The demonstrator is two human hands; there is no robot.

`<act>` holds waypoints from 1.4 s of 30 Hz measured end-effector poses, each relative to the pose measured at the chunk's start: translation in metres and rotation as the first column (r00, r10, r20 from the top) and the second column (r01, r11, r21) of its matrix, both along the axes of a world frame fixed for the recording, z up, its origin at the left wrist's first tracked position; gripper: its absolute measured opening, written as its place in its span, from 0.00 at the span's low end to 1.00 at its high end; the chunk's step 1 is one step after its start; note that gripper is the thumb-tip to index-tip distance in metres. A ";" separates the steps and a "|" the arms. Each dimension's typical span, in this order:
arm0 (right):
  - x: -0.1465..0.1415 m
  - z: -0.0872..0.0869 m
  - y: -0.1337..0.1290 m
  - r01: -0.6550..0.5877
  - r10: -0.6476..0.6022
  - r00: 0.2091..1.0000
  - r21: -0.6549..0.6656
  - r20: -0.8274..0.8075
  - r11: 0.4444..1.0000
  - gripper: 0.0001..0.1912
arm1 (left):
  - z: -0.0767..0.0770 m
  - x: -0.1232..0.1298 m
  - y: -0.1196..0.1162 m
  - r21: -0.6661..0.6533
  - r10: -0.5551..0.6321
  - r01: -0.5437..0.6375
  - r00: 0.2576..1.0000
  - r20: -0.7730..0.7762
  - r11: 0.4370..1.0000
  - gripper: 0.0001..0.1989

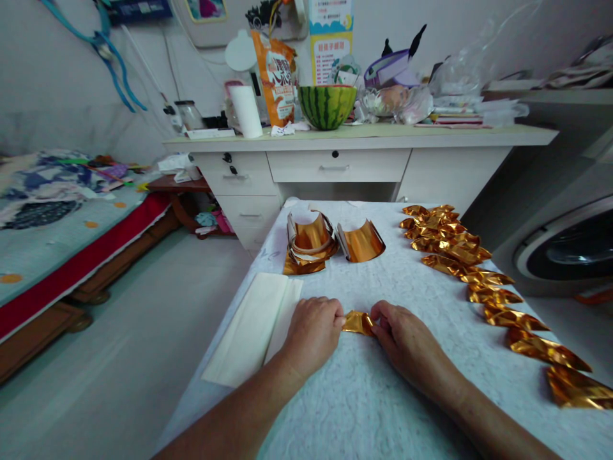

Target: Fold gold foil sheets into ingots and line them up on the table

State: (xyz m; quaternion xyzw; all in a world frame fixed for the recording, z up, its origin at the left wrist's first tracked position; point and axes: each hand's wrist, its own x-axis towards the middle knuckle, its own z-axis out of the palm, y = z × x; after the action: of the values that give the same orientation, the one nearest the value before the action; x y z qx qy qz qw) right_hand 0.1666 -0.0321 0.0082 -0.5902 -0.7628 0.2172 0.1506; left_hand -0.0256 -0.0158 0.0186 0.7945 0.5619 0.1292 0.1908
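Note:
Between my two hands, low over the cloth-covered table, is a small gold foil piece (358,322). My left hand (316,329) pinches its left end with curled fingers. At its right end, the thumb and forefinger of my right hand (405,335) close on the foil. Cream paper sheets (246,326) lie just left of my left hand. Beyond my hands stand a curled stack of gold foil sheets (311,239) and a single curved gold sheet (361,243). Several folded gold pieces (493,294) run in a line down the table's right side.
Past the white quilted tablecloth (335,396) stands a white desk (340,166), holding half a watermelon (327,105), an orange snack bag (276,80) and a paper roll (246,112). A bed (52,236) is at the left, a washing machine (569,239) at the right.

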 end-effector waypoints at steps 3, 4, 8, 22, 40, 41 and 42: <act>0.000 0.000 0.000 0.008 -0.008 1.000 -0.002 0.004 1.000 0.05 | -0.002 -0.001 0.001 0.010 -0.013 0.013 1.000 -0.011 1.000 0.05; 0.000 0.000 -0.001 0.008 -0.008 1.000 0.007 0.006 1.000 0.05 | -0.003 -0.001 0.001 0.015 -0.015 0.015 1.000 -0.012 1.000 0.05; -0.001 0.000 -0.002 -0.063 0.064 0.998 0.075 -0.006 0.995 0.09 | -0.008 -0.001 0.001 0.043 -0.037 0.036 0.999 0.019 0.998 0.03; -0.015 0.017 0.006 -0.164 0.162 0.982 0.010 0.101 0.986 0.06 | -0.008 -0.006 0.005 0.045 -0.175 0.170 0.977 0.126 0.984 0.06; -0.023 0.008 0.004 -0.089 0.073 0.974 0.067 0.215 0.994 0.06 | -0.010 -0.003 0.008 0.007 -0.100 0.101 0.974 0.205 0.995 0.07; -0.022 0.007 0.004 -0.079 0.062 0.976 0.070 0.209 0.994 0.06 | -0.010 -0.003 0.008 0.003 -0.095 0.097 0.973 0.210 0.995 0.08; -0.021 0.005 0.004 -0.065 0.047 0.977 0.081 0.207 0.995 0.06 | -0.009 -0.003 0.008 -0.001 -0.093 0.096 0.972 0.214 0.995 0.08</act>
State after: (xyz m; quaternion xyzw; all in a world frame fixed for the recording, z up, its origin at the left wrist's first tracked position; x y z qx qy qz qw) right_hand 0.1454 -0.0285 0.0131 -0.5806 -0.7993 0.1257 0.0908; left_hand -0.0283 -0.0079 0.0091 0.8007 0.5004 0.2011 0.2606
